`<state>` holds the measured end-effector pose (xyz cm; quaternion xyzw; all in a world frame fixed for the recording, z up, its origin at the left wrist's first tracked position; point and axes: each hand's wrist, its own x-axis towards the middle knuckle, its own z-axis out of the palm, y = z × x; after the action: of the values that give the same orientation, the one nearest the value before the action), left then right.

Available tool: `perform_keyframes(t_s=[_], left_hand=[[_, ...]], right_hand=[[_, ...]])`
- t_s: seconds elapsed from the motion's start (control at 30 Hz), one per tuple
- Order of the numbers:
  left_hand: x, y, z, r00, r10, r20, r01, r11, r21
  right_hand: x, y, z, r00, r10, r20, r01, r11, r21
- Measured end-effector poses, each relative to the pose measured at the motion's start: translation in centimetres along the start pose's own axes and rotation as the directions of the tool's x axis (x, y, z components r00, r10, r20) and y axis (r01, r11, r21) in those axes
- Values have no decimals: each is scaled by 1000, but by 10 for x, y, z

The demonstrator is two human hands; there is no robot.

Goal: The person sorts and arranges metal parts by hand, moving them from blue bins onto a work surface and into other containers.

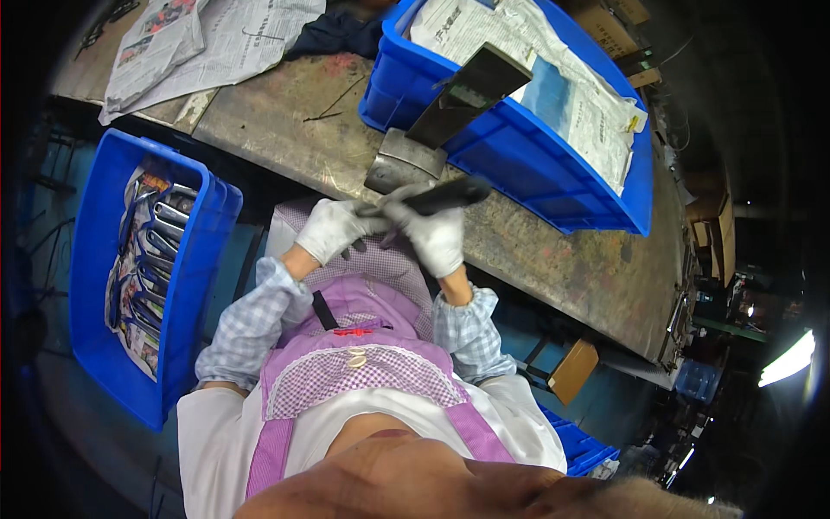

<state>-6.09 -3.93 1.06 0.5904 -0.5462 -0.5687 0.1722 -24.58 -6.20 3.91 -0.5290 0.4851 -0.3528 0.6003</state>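
Both my hands wear white gloves and meet at the front edge of a worn metal workbench (536, 251). My right hand (437, 235) grips the dark handle of a cleaver-like knife (441, 197). My left hand (333, 227) pinches the near end of the same knife. The knife's grey blade (402, 163) lies flat on the bench just beyond my fingers. Behind it a second long dark blade (471, 93) leans over the wall of a blue plastic crate (519, 173) lined with newspaper.
At my left, below the bench, stands another blue crate (186, 285) holding several knives on newspaper. Newspaper sheets (207, 43) and a dark cloth (337, 35) lie at the bench's far left. A wooden stool (572, 370) sits under the bench at right.
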Motion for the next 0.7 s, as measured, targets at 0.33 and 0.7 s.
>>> perform_keyframes(t_s=[0.33,0.7], left_hand=[[15,-47,7,754,269,-599,-338,941,-3],[55,17,7,858,119,-500,48,950,308]], right_hand=[[59,-4,-22,805,-593,-13,367,516,-774],[19,60,-49,842,-487,-231,210,690,-693]])
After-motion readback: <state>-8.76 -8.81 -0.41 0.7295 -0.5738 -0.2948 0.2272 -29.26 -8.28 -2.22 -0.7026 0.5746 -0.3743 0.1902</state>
